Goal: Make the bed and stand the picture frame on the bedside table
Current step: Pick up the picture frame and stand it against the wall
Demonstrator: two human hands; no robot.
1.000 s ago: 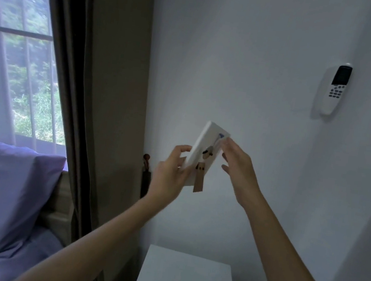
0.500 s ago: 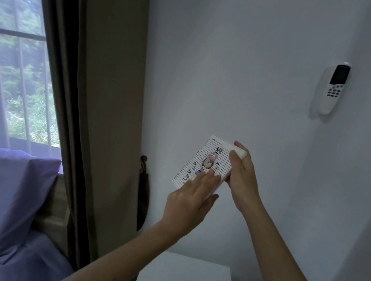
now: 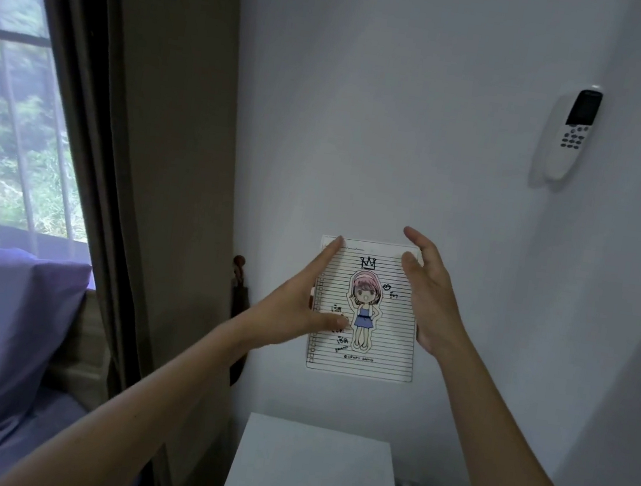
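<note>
Right now I see the picture frame [image 3: 367,310] up in the air, flat toward me, in front of the white wall [image 3: 387,129] and above the bedside table [image 3: 315,474]. My left hand [image 3: 293,312] lies flat on its left side, fingers straight. My right hand [image 3: 426,297] is open and bent beside its right edge; I cannot tell if it really grips. I think the frame is light, thin and stiff, and maybe slippery, so I would hold both side edges. The table top looks bare, so nothing is in the way. A remote [image 3: 569,137] hangs far up on the right. The curtain [image 3: 136,177] and purple pillow [image 3: 0,339] are on the left.
</note>
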